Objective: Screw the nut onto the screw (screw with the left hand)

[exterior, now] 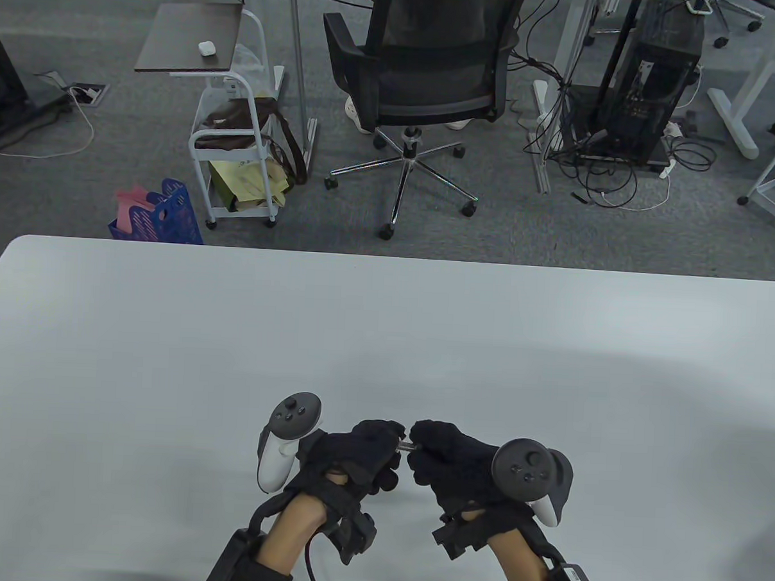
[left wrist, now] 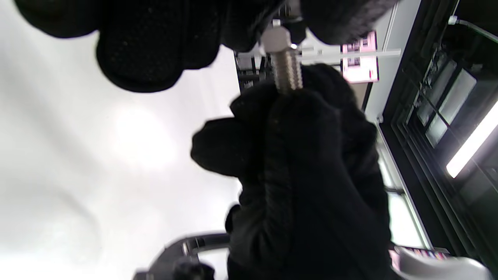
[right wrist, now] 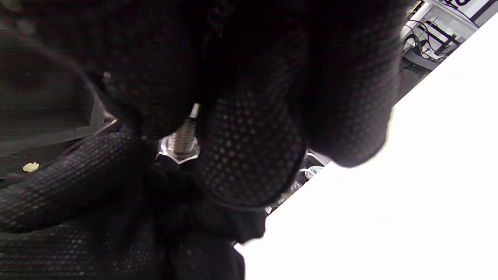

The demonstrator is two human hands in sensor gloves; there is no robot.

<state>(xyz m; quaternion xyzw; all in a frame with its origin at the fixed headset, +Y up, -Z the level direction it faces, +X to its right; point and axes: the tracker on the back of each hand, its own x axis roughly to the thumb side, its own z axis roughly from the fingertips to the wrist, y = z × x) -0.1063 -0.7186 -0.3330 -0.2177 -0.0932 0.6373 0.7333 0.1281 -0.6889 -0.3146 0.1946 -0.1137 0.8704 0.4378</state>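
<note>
Both gloved hands meet just above the table (exterior: 386,329) near its front edge. My right hand (exterior: 427,447) pinches the metal screw (exterior: 408,445) by one end; its threaded shaft (left wrist: 287,70) points toward my left hand. My left hand (exterior: 389,439) pinches the hex nut (left wrist: 277,39), which sits on the thread. In the right wrist view the nut (right wrist: 177,152) rings the shaft (right wrist: 185,134) just below my right fingertips (right wrist: 249,155). The screw's head is hidden inside my right hand.
The white table stretches wide on both sides and ahead of the hands. Beyond its far edge stand an office chair (exterior: 429,80), a white trolley (exterior: 236,149) and a blue basket (exterior: 163,213) on the floor.
</note>
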